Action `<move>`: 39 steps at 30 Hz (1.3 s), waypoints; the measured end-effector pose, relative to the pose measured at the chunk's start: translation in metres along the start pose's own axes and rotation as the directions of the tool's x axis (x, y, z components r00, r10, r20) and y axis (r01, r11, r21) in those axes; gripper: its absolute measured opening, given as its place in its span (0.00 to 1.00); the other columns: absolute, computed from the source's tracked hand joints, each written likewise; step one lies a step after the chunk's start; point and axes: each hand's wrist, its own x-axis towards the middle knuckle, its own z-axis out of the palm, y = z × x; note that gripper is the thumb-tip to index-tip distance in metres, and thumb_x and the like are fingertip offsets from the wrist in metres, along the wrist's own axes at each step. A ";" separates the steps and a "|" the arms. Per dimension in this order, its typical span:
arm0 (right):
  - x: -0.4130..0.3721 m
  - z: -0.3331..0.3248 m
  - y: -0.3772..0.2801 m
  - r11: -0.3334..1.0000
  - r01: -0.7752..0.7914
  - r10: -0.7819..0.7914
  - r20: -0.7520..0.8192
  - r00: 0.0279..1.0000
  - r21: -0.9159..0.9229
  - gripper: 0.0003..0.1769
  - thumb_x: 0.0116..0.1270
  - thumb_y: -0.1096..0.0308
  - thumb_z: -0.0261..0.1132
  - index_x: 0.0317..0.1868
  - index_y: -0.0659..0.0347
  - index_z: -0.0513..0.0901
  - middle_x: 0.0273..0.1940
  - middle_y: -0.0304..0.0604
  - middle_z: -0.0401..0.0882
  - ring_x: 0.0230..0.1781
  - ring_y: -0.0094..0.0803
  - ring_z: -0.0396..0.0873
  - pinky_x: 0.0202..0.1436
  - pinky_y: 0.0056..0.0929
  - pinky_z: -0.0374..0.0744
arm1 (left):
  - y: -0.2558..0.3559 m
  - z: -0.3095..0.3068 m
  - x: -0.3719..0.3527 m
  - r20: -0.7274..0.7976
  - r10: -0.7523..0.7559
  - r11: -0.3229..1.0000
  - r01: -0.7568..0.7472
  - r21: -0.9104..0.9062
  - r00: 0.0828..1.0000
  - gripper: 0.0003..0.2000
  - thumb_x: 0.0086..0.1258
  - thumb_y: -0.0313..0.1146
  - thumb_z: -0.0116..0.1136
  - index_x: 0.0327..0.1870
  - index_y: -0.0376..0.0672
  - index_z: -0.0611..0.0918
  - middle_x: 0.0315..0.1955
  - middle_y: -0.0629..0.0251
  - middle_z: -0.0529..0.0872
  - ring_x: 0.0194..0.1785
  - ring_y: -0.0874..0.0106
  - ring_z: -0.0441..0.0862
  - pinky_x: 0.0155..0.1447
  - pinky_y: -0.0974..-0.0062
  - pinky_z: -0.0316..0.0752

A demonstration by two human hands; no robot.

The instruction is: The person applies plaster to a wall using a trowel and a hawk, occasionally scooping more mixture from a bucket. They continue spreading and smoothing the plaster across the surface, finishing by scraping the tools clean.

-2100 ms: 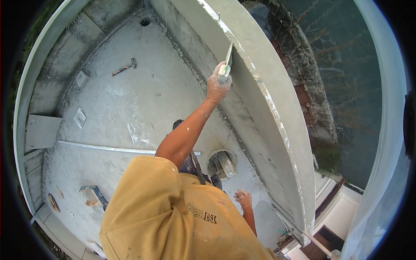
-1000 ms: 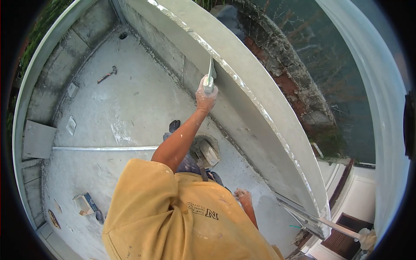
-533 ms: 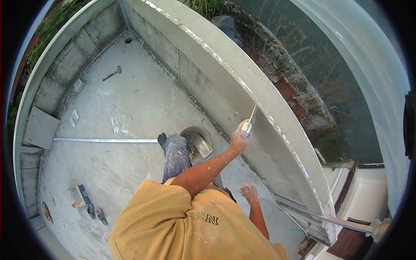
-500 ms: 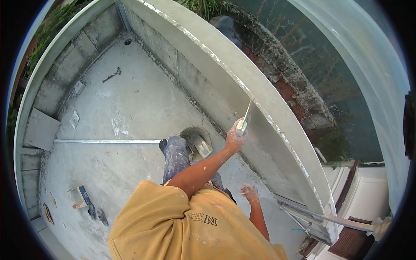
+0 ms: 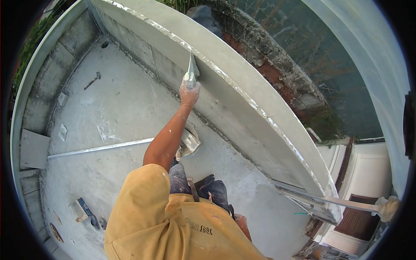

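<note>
My left hand (image 5: 189,92) is closed around the handle of a plastering trowel (image 5: 192,71), its fingers whitened with dust. The trowel's blade stands nearly edge-on, its tip meeting the rough white top edge of the curved wall (image 5: 208,84), against the inner face. Of my right hand (image 5: 242,223), only a small part shows low beside my hip; its fingers cannot be made out. Near my feet, partly behind my left forearm, sits a round bucket (image 5: 196,129) with a pale, plaster-coated flat tool (image 5: 189,142) in it.
A long straight bar (image 5: 99,148) lies across the concrete floor. A hammer (image 5: 92,81), an open box (image 5: 79,209) and a pair of dark shoes (image 5: 95,222) lie farther left. A square board (image 5: 34,149) leans on the left wall. Water (image 5: 346,95) lies beyond the parapet.
My left hand has moved up and left along the wall edge with the trowel, and the arm has straightened. My right hand has dropped back toward my hip. My view has shifted slightly.
</note>
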 end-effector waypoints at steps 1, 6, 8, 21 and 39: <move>0.002 -0.005 0.006 0.998 0.020 -0.019 0.019 1.000 -0.059 0.12 0.67 0.74 0.60 0.48 0.65 0.86 0.37 0.45 0.86 0.36 0.35 0.87 0.37 0.32 0.87 | 0.012 0.015 -0.025 0.035 -0.093 0.995 0.094 -0.042 0.995 0.26 0.61 0.28 0.65 0.63 0.39 0.76 0.40 0.60 0.87 0.40 0.72 0.83 0.47 0.71 0.80; 0.045 -0.051 0.044 0.992 0.024 -0.029 0.044 0.999 0.121 0.13 0.68 0.74 0.60 0.52 0.67 0.83 0.38 0.45 0.86 0.36 0.34 0.87 0.37 0.31 0.87 | 0.044 0.092 -0.162 0.006 0.055 0.997 -0.056 0.054 0.998 0.27 0.62 0.25 0.61 0.66 0.42 0.74 0.42 0.61 0.85 0.43 0.71 0.83 0.51 0.71 0.79; 0.071 -0.085 0.056 0.971 0.022 -0.031 0.033 0.999 0.239 0.15 0.69 0.73 0.60 0.55 0.68 0.81 0.39 0.45 0.85 0.35 0.33 0.86 0.37 0.30 0.86 | 0.046 0.125 -0.221 0.049 0.010 0.999 -0.012 0.046 0.999 0.28 0.62 0.23 0.60 0.66 0.42 0.73 0.41 0.63 0.83 0.42 0.74 0.80 0.50 0.72 0.79; 0.111 -0.228 0.027 0.907 0.413 -0.410 -0.052 0.911 0.088 0.21 0.72 0.66 0.64 0.60 0.70 0.79 0.43 0.47 0.86 0.37 0.31 0.86 0.38 0.27 0.84 | 0.050 0.219 -0.510 0.422 -0.218 0.958 0.275 -0.078 0.880 0.29 0.65 0.25 0.63 0.68 0.37 0.69 0.56 0.58 0.80 0.58 0.67 0.79 0.63 0.68 0.75; -0.006 -0.195 -0.081 -0.149 0.578 -0.606 -0.536 0.588 0.802 0.31 0.62 0.73 0.72 0.65 0.65 0.71 0.59 0.44 0.77 0.59 0.31 0.75 0.64 0.33 0.73 | 0.131 0.178 -0.503 0.847 -0.516 0.359 0.930 0.075 0.131 0.21 0.77 0.39 0.57 0.66 0.43 0.71 0.61 0.61 0.78 0.61 0.66 0.79 0.68 0.64 0.73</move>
